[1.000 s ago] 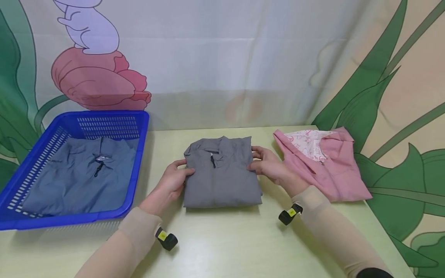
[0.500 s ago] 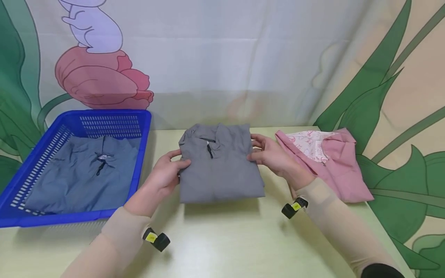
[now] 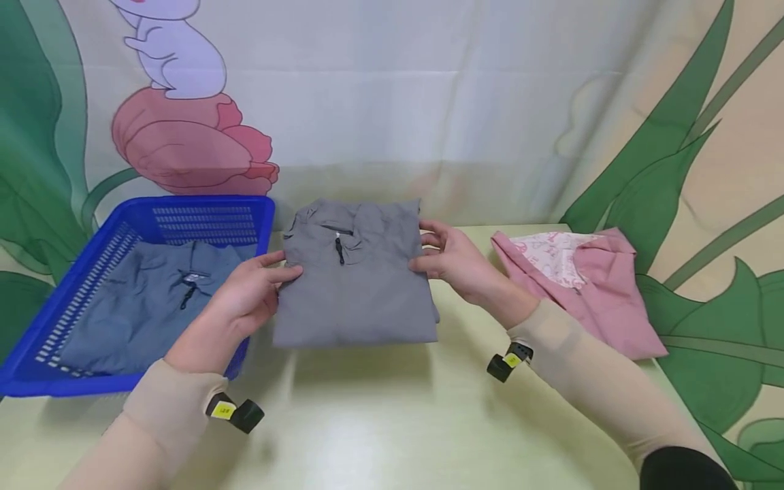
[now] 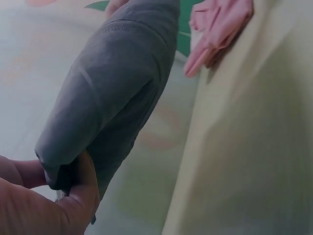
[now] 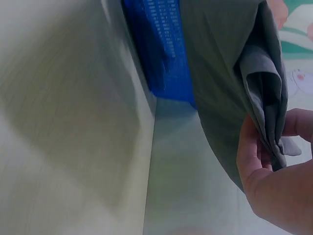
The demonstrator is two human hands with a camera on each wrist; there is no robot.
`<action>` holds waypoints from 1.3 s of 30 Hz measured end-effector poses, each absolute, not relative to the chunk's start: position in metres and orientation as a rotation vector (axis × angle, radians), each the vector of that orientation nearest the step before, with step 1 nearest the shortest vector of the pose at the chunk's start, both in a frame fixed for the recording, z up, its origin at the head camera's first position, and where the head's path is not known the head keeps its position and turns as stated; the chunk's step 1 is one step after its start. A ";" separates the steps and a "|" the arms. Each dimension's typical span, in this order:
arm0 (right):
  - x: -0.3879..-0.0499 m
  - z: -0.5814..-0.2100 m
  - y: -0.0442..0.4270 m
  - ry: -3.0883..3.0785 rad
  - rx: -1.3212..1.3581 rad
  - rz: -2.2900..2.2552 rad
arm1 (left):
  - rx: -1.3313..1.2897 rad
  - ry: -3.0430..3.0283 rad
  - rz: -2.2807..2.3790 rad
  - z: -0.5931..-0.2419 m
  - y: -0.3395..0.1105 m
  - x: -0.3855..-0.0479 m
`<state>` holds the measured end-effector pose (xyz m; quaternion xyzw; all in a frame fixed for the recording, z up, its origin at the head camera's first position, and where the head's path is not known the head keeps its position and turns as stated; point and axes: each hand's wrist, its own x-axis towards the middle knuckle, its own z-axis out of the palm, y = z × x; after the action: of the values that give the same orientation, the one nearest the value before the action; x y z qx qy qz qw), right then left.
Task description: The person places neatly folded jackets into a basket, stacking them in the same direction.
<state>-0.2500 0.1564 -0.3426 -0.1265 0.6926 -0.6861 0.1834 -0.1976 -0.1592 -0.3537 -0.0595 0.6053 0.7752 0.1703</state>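
A second ago the grey zip-neck jacket (image 3: 361,299) lay folded flat on the bench (image 3: 392,435); now it's up in the air, its shadow fallen on the bench below. Compared with half a second ago, it has gone further left, so its left edge is near the right rim of the blue plastic basket (image 3: 67,388), and the left hand (image 3: 245,289) now overlaps that rim from where I'm looking. The right hand (image 3: 456,262) has travelled along with it, further from the pink jacket (image 3: 606,292), which hasn't budged at the bench's right side. The blue-grey zip-neck garment (image 3: 128,313) lies in the basket as before.

Both grips are closed down to the cloth's thickness: each hand has a side edge of the grey jacket, thumbs on the upper face. From the head, the black zip pull (image 3: 339,250) hangs plainly on the front, and the pink jacket shows its white, pink-printed lining. The left wrist view gives what that hides: the rounded side of the fold, with thumb and fingers either side of the cloth. The right wrist view looks into the stacked layers at the other edge, pinched together, with the basket's side wall beyond.
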 end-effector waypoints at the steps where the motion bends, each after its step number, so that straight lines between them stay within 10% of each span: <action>1: -0.250 -0.341 0.153 1.947 -0.353 -1.943 | -0.168 1.726 2.189 -0.352 -0.163 -0.198; 39: -0.266 -0.344 0.036 1.932 -0.417 -1.897 | -0.169 1.848 2.080 -0.353 -0.282 -0.216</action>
<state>-0.2662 0.0361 -0.3444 -0.1490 0.6910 -0.6786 0.1997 -0.2163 -0.2816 -0.3526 -0.0596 0.6526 0.7346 0.1760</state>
